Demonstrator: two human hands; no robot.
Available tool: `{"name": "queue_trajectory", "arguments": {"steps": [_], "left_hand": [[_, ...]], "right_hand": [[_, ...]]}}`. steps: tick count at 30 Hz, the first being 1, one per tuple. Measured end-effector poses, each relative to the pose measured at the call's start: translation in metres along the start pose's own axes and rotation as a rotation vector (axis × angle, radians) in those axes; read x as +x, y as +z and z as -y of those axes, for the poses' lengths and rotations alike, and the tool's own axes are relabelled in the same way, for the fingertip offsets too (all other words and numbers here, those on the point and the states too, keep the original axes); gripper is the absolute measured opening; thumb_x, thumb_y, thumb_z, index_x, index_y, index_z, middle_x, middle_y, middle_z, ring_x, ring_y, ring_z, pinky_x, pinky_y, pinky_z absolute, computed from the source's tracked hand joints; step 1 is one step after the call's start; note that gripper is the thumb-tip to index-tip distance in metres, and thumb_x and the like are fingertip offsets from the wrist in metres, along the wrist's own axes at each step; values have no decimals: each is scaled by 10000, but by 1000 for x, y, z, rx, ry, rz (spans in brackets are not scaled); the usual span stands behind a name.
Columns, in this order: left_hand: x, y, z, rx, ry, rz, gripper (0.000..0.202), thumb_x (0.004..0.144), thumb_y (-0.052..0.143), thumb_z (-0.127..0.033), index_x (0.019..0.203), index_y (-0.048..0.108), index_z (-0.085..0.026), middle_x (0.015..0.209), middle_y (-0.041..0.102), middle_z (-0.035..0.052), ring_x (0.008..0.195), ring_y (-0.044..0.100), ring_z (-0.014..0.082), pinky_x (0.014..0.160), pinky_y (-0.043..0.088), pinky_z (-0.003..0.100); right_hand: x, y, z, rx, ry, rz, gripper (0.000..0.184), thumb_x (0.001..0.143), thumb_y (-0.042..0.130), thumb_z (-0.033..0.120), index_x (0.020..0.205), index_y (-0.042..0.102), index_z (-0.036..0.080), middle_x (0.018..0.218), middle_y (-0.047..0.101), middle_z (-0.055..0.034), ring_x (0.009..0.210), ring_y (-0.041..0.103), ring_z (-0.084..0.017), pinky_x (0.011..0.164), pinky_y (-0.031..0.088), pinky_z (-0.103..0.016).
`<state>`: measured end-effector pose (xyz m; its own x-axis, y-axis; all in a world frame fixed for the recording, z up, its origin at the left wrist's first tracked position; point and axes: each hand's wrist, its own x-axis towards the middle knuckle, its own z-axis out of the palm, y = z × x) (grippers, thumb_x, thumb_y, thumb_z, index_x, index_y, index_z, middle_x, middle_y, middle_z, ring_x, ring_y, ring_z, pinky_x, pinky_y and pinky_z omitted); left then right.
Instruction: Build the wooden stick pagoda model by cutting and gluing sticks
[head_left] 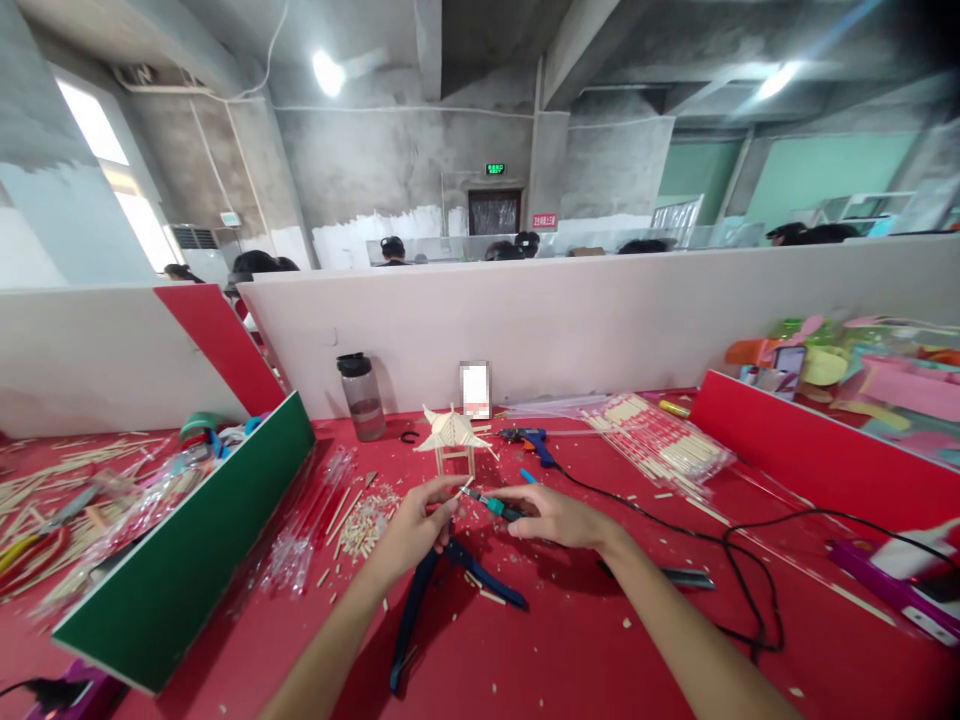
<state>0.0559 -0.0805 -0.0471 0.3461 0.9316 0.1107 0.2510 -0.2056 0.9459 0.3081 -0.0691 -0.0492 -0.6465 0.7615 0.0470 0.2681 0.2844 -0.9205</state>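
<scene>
My left hand is closed in a pinch on a thin wooden stick above the red table. My right hand grips a small teal-handled tool whose tip meets the stick. Dark blue-handled cutters lie on the table just under my left hand. A little wooden pavilion model stands just beyond both hands.
A blue glue gun lies right of the model, its black cable looping across the table. A bag of sticks, a dark bottle, stick offcuts, a green divider and a red divider surround me. Other people sit behind the white partition.
</scene>
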Motion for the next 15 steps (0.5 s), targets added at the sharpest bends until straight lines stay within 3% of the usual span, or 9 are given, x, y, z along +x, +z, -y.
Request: {"name": "queue_trajectory", "arguments": {"steps": [9,15], "left_hand": [[0,0,5,22,9,1,500,904,570,-381,1337,598,-132,646,555,-37,434,488,89,404,419,194],[1,2,7,24,52,1,446,917,547,-331,1315,598,-135,678,587,-21,504,557,120,504,480,232]], "right_hand": [[-1,-1,3,-44,6,4,606,827,665,348,1409,570,207,1325,668,-83,1212,601,-299,1066,436,-476],[-5,-1,4,-227,-53,-75,594,856,639,314,1437,537,247,1488,541,-85,1366,491,-303,1140,376,-487]]}}
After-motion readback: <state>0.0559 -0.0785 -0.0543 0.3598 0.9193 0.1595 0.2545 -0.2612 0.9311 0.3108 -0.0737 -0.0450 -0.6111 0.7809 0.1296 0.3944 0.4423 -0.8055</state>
